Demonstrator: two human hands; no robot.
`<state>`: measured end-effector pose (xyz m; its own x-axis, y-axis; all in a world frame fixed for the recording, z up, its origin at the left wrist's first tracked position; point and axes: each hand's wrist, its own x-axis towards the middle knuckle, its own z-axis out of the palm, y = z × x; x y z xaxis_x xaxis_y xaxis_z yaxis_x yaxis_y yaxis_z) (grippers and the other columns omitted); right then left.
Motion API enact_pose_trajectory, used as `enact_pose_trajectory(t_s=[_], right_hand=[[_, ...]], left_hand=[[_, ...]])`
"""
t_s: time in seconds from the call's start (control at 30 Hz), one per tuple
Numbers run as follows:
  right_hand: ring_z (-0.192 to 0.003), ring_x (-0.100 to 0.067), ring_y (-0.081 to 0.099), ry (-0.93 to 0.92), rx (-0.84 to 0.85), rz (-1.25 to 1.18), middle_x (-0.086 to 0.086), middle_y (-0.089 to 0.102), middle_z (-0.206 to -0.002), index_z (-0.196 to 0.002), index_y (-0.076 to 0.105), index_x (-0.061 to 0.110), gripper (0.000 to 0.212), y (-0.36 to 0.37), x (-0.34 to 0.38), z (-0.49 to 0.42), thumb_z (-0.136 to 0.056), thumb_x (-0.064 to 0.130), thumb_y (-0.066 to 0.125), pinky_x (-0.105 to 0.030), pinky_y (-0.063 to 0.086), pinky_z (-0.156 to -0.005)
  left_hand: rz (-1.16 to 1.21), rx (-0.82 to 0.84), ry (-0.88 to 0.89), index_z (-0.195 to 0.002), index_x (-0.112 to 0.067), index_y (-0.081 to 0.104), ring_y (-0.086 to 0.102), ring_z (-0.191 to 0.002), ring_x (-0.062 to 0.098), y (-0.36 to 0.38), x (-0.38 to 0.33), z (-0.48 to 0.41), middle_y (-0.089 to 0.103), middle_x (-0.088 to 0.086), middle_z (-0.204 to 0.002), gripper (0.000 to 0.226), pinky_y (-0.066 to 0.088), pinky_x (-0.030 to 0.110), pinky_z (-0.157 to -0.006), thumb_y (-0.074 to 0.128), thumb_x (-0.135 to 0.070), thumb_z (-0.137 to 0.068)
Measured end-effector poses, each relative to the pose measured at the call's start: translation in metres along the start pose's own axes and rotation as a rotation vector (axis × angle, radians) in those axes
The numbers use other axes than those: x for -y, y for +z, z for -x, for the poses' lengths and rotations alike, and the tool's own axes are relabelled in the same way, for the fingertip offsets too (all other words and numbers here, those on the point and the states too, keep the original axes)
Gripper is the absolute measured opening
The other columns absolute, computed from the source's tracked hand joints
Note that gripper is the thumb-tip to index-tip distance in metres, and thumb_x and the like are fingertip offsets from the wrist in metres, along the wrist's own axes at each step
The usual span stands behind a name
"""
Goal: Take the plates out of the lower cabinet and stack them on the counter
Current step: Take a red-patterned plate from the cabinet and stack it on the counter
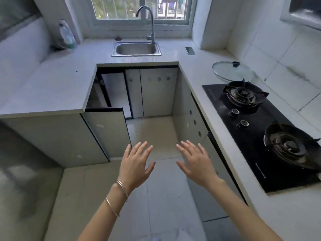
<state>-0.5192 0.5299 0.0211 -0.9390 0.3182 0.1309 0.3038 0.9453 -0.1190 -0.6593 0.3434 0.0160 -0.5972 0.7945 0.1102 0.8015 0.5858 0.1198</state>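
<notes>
My left hand (136,164) and my right hand (195,162) hover side by side over the floor, palms down, fingers spread, holding nothing. Ahead and to the left, a lower cabinet door (106,131) stands swung open under the left counter (52,84). The dark cabinet opening (97,94) behind it shows no plates; its inside is mostly hidden. No plate is visible anywhere on the counters.
A steel sink (136,48) with a tap sits under the window. A phone (189,50) lies right of it. On the right counter are a glass lid (231,72) and a black two-burner hob (260,129). A plastic bottle (66,34) stands back left.
</notes>
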Motion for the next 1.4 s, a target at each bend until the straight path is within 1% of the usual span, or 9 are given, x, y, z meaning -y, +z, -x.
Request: enact_pose_trajectory(t_s=[0.1,0.23,0.57,0.77,0.87,0.93,1.13,1.23,1.4], right_hand=[[-0.131,-0.020,0.042,-0.050,0.032,-0.016,-0.002,0.051,-0.137,-0.133,0.045,0.021,0.056,0.015,0.005,-0.026,-0.088,0.050,0.033,-0.049,0.033,-0.107],[-0.128,-0.021,0.045,-0.109,0.069,-0.038,-0.002,0.054,-0.135,-0.131,0.048,0.021,0.055,0.028,-0.001,-0.069,-0.087,0.050,0.035,-0.049,0.037,-0.104],[-0.127,-0.020,0.047,-0.238,0.030,-0.058,-0.002,0.057,-0.132,-0.128,0.051,0.020,0.052,0.027,-0.076,-0.230,-0.087,0.048,0.036,-0.048,0.038,-0.103],[-0.125,-0.021,0.049,-0.305,0.031,-0.072,-0.002,0.057,-0.131,-0.127,0.053,0.019,0.051,0.030,-0.105,-0.307,-0.086,0.045,0.036,-0.047,0.038,-0.103],[-0.125,-0.020,0.049,-0.317,0.054,-0.082,-0.001,0.057,-0.131,-0.128,0.052,0.019,0.051,0.040,-0.114,-0.330,-0.087,0.045,0.036,-0.046,0.038,-0.103],[-0.125,-0.019,0.050,-0.332,0.075,-0.075,-0.001,0.058,-0.130,-0.127,0.052,0.020,0.051,0.047,-0.118,-0.348,-0.087,0.045,0.036,-0.046,0.039,-0.102],[-0.117,-0.019,0.057,-0.358,0.135,-0.058,-0.001,0.063,-0.123,-0.122,0.057,0.019,0.051,0.066,-0.116,-0.430,-0.083,0.045,0.037,-0.045,0.046,-0.093],[-0.118,-0.020,0.056,-0.386,0.138,-0.052,-0.001,0.062,-0.125,-0.124,0.056,0.019,0.052,0.071,-0.109,-0.482,-0.083,0.045,0.037,-0.045,0.045,-0.095],[-0.121,-0.019,0.053,-0.416,0.128,-0.058,0.000,0.059,-0.128,-0.127,0.052,0.019,0.052,0.069,-0.092,-0.565,-0.085,0.045,0.035,-0.045,0.042,-0.099]], left_hand=[[0.044,-0.012,-0.041,-0.121,-0.016,0.061,0.057,-0.116,0.025,0.007,0.017,-0.009,0.061,0.007,-0.127,0.055,0.039,0.042,-0.102,0.037,-0.049,-0.083],[0.033,-0.012,-0.078,-0.116,-0.016,0.064,0.060,-0.111,0.026,0.019,0.032,-0.035,0.064,0.007,-0.120,0.053,0.046,0.044,-0.096,0.039,-0.049,-0.082],[-0.024,-0.051,-0.204,-0.113,-0.019,0.065,0.059,-0.112,0.024,0.025,0.047,-0.176,0.067,0.004,-0.114,0.053,0.041,0.039,-0.098,0.038,-0.050,-0.081],[-0.013,-0.068,-0.314,-0.114,-0.017,0.066,0.060,-0.111,0.025,0.032,0.057,-0.241,0.068,0.005,-0.113,0.053,0.046,0.042,-0.096,0.038,-0.048,-0.081],[-0.018,-0.065,-0.350,-0.115,-0.017,0.065,0.060,-0.111,0.024,0.042,0.068,-0.262,0.068,0.005,-0.113,0.054,0.040,0.039,-0.099,0.037,-0.049,-0.081],[-0.016,-0.064,-0.375,-0.114,-0.016,0.066,0.061,-0.110,0.025,0.046,0.079,-0.277,0.068,0.005,-0.112,0.054,0.034,0.038,-0.099,0.038,-0.049,-0.081],[0.013,-0.060,-0.442,-0.114,-0.017,0.066,0.061,-0.110,0.024,0.060,0.126,-0.333,0.068,0.004,-0.112,0.053,0.041,0.039,-0.098,0.038,-0.049,-0.081],[0.027,-0.057,-0.457,-0.115,-0.016,0.065,0.061,-0.111,0.023,0.059,0.156,-0.368,0.068,0.004,-0.113,0.054,0.046,0.040,-0.096,0.037,-0.049,-0.082],[0.052,-0.112,-0.501,-0.119,-0.016,0.062,0.057,-0.116,0.023,0.050,0.210,-0.423,0.065,0.004,-0.118,0.054,0.042,0.042,-0.100,0.037,-0.048,-0.084]])
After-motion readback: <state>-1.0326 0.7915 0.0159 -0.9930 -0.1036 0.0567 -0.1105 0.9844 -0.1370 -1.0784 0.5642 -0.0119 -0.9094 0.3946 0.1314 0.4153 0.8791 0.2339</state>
